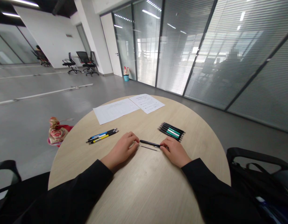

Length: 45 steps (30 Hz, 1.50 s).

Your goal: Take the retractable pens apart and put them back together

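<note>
A small blue bin (126, 78) stands on the floor by the door, far from the table, and a red and white bag sits in its top. A red and cream cloth bundle (57, 132) lies on the floor just past the table's edge.

The left hand (121, 151) lies on a round wooden table (144, 193), with its fingers curled in and low. Its fingertips are right by the end of a thin metal stick (148, 148), but I cannot tell if they hold it. The right hand (175, 152) has its fingers closed in a narrow pinch on the end of a black pen (149, 143). The pen lies flat on the table, and its far end points at the left hand.

The thin metal stick lies on the table just below the black pen, between the two hands. It is very close to the pen, and its far end reaches the right hand.

Three pens (102, 136) with blue and yellow marks lie side by side, beyond the left hand. A neat row of black pens (171, 132) with green and white marks lies beyond the right hand. Two white paper sheets (115, 110) (147, 103) lie at the far side of the table.
</note>
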Available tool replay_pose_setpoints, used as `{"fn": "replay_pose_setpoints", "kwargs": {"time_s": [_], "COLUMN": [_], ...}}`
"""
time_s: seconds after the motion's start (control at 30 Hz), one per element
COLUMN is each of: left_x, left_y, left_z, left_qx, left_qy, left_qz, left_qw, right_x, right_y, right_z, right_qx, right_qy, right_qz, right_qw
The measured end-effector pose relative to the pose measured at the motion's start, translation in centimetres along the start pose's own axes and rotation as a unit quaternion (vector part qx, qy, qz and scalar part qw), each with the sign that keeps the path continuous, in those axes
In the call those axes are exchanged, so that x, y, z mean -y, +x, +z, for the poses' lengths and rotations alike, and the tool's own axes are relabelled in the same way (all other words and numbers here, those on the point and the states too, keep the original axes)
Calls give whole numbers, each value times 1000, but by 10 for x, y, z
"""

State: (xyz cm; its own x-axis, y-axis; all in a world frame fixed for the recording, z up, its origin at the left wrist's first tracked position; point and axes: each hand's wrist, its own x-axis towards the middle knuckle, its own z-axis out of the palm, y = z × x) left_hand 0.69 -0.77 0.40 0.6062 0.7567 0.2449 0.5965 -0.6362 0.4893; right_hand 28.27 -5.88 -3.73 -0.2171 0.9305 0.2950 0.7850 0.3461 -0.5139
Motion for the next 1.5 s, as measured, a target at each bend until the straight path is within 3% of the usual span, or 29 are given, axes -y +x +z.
{"fn": "replay_pose_setpoints", "kwargs": {"time_s": [0.43,1.03,1.5], "left_x": [-2,-14,-30], "left_y": [-2,-1,1], "left_z": [4,7,9], "left_qx": [12,64,91], "left_qy": [92,117,231], "left_qz": [59,128,212], "left_qw": [994,983,945], "right_x": [-8,-7,-9], "right_y": [0,2,2], "right_z": [3,3,3], "right_qx": [-60,-60,-67], "right_qy": [8,27,39], "right_qz": [38,49,50], "right_qw": [997,997,996]}}
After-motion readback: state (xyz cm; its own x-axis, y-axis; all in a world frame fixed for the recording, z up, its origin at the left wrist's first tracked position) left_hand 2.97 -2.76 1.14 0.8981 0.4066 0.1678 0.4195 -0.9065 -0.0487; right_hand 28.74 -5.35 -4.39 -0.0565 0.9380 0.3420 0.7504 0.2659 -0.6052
